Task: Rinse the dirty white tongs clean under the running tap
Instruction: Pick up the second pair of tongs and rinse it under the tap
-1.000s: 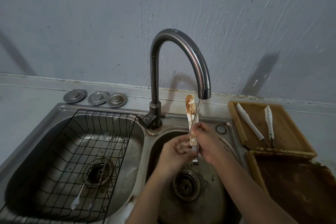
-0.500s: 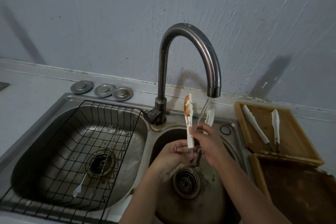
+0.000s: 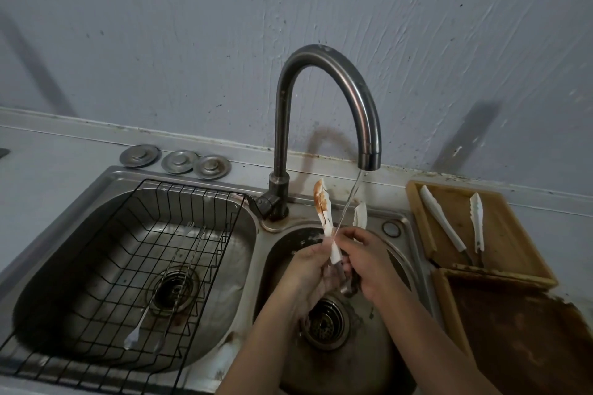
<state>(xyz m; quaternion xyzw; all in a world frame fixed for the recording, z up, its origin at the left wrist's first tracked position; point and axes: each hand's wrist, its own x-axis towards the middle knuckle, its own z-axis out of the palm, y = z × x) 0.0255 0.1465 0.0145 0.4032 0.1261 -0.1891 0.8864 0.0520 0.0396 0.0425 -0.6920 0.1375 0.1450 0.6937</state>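
Note:
The white tongs [image 3: 324, 215] stand tips-up over the right sink basin [image 3: 382, 340], their two arms spread apart. The left arm is smeared with brown sauce; the right arm [image 3: 361, 214] looks cleaner. My left hand [image 3: 313, 272] grips the tongs low on the handle. My right hand [image 3: 365, 261] holds them from the right, thumb near the left arm. Water runs in a thin slanting stream [image 3: 348, 202] from the curved steel tap [image 3: 324, 99] and lands between the arms, just above my fingers.
The left basin holds a black wire rack [image 3: 106, 308] with cutlery [image 3: 141, 324] lying in it. Three metal plugs [image 3: 176, 161] sit behind it. On the right, a wooden tray [image 3: 519, 253] carries another pair of white tongs [image 3: 442, 221]; a second stained tray [image 3: 513, 346] lies nearer.
The tongs' arms have spread from pressed together to apart, so the stream now falls between them. My hands stay in place over the drain; the view has shifted slightly.

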